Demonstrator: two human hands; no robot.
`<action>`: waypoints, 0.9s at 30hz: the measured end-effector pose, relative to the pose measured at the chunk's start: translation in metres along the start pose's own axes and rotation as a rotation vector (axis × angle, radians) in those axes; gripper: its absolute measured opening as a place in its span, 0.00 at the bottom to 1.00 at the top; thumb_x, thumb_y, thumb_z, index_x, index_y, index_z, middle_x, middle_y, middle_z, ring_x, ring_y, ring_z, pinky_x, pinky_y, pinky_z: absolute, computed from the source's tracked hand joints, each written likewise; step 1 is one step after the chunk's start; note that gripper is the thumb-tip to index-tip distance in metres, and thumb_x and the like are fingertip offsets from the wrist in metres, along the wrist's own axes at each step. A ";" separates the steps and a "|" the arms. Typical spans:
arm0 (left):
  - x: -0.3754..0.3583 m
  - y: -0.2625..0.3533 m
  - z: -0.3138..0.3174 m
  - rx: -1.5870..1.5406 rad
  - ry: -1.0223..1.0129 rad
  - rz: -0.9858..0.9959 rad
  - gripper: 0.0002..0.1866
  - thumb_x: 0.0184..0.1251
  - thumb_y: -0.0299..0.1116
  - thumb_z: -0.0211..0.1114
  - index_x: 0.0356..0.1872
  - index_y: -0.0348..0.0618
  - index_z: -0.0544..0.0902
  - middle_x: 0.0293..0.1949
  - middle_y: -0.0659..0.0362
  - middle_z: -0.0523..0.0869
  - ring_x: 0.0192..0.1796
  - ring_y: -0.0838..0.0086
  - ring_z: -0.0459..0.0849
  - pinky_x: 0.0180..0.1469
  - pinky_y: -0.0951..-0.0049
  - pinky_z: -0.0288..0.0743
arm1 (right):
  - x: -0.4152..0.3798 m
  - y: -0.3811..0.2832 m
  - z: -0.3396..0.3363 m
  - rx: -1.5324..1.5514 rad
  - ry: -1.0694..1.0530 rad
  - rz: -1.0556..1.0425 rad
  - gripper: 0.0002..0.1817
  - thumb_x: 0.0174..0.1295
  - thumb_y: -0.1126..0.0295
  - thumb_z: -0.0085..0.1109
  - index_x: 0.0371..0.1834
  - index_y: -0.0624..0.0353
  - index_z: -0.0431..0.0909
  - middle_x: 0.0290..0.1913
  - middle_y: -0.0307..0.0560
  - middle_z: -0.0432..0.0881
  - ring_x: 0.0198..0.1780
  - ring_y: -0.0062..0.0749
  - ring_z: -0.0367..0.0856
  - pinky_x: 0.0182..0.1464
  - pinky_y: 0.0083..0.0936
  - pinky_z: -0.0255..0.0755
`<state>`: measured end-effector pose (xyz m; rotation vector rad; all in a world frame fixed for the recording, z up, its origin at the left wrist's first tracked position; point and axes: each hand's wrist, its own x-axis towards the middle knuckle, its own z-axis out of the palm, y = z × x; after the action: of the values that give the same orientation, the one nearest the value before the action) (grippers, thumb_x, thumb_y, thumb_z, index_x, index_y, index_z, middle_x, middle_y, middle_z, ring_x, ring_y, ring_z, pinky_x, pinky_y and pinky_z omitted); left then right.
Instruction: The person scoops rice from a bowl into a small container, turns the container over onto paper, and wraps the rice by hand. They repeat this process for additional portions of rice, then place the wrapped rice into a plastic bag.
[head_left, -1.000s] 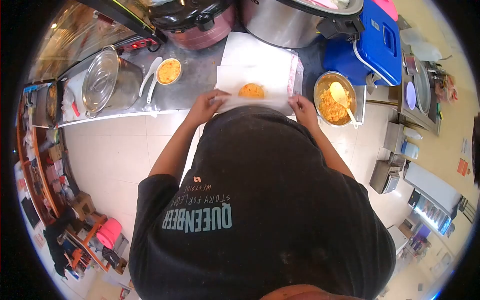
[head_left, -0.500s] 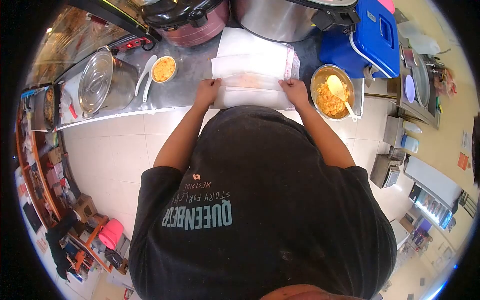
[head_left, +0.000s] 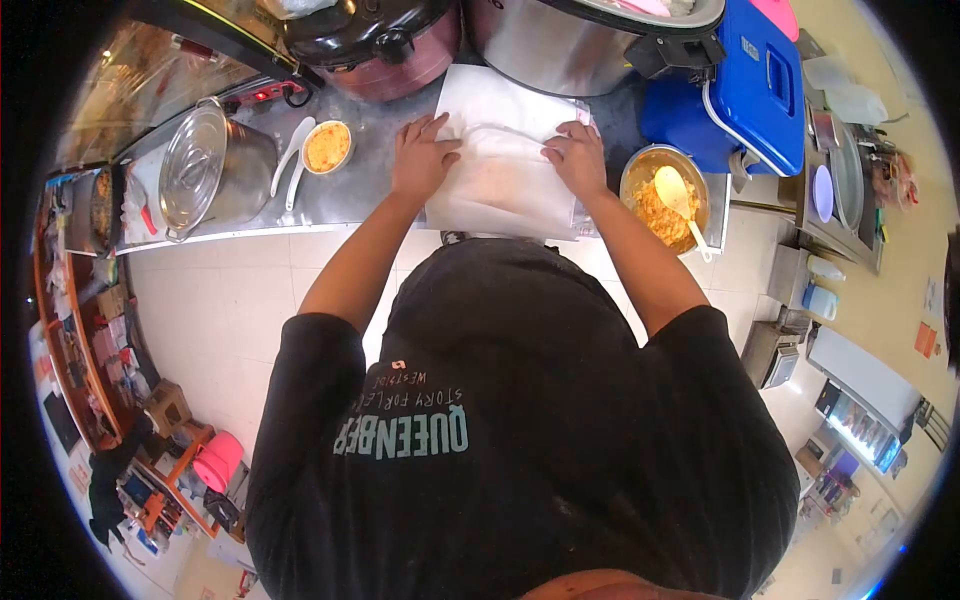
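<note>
White paper sheets (head_left: pixel 500 190) lie on the metal counter in front of me, with a crease or fold across them between my hands. A faint orange tint shows through the paper below the fold. My left hand (head_left: pixel 424 158) presses on the left edge of the fold, fingers apart. On the right edge rests my right hand (head_left: pixel 577 158), its fingers spread and slightly bent. To the right stands a metal bowl (head_left: pixel 630 185) of orange food with a pale spoon (head_left: pixel 674 192) in it.
A small cup of orange food (head_left: pixel 327 147), white spoons (head_left: pixel 292 160) and a lidded steel pot (head_left: pixel 245 160) stand at left. Behind the paper are a dark pink cooker (head_left: pixel 385 80) and a large steel cooker (head_left: pixel 560 55). A blue cooler (head_left: pixel 755 90) is at right.
Both hands have moved away from my body along the paper, and their fingers have spread. The fold now lies farther from me, with more smooth paper on the near side.
</note>
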<state>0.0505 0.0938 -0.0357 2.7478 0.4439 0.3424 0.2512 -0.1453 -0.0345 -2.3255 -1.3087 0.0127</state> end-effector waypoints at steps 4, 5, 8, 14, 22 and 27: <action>-0.007 0.003 -0.004 -0.149 0.019 -0.024 0.09 0.56 0.30 0.74 0.39 0.51 0.89 0.65 0.58 0.81 0.71 0.59 0.73 0.72 0.53 0.62 | -0.009 -0.002 0.000 0.230 0.022 0.061 0.09 0.52 0.69 0.76 0.36 0.53 0.89 0.51 0.46 0.82 0.56 0.46 0.79 0.59 0.36 0.72; -0.006 0.003 -0.005 -0.187 0.042 -0.031 0.08 0.55 0.29 0.74 0.37 0.49 0.88 0.65 0.57 0.82 0.69 0.58 0.75 0.71 0.54 0.64 | -0.010 -0.004 -0.003 0.269 0.051 0.079 0.08 0.52 0.69 0.76 0.35 0.54 0.88 0.51 0.46 0.82 0.56 0.46 0.79 0.59 0.36 0.73; -0.004 -0.003 -0.002 -0.459 0.059 -0.019 0.09 0.53 0.26 0.75 0.34 0.44 0.83 0.58 0.54 0.85 0.60 0.56 0.82 0.64 0.58 0.71 | -0.014 -0.008 -0.012 0.452 0.030 0.177 0.07 0.52 0.71 0.75 0.32 0.57 0.85 0.51 0.47 0.82 0.55 0.47 0.80 0.59 0.37 0.73; -0.004 0.006 -0.026 -0.442 0.074 0.025 0.13 0.53 0.28 0.75 0.39 0.44 0.82 0.45 0.57 0.87 0.52 0.56 0.84 0.64 0.54 0.69 | -0.018 -0.004 -0.020 0.386 0.035 0.079 0.07 0.52 0.72 0.74 0.31 0.58 0.84 0.52 0.48 0.83 0.55 0.47 0.81 0.58 0.36 0.74; 0.002 0.017 -0.041 -0.237 0.093 0.019 0.26 0.57 0.27 0.72 0.59 0.49 0.80 0.58 0.58 0.82 0.63 0.59 0.77 0.69 0.55 0.65 | -0.022 -0.012 -0.023 0.467 -0.006 0.107 0.05 0.54 0.75 0.70 0.30 0.58 0.81 0.40 0.46 0.85 0.51 0.44 0.82 0.57 0.38 0.72; 0.019 0.025 -0.037 -0.115 -0.021 0.198 0.26 0.60 0.27 0.68 0.62 0.51 0.79 0.63 0.60 0.80 0.68 0.63 0.73 0.73 0.54 0.60 | -0.028 -0.017 -0.029 0.304 -0.028 -0.012 0.05 0.56 0.76 0.67 0.30 0.56 0.80 0.38 0.42 0.85 0.50 0.43 0.82 0.54 0.39 0.72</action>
<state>0.0641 0.0880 0.0106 2.6850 0.1415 0.3753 0.2289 -0.1720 -0.0074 -2.0662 -1.2382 0.2256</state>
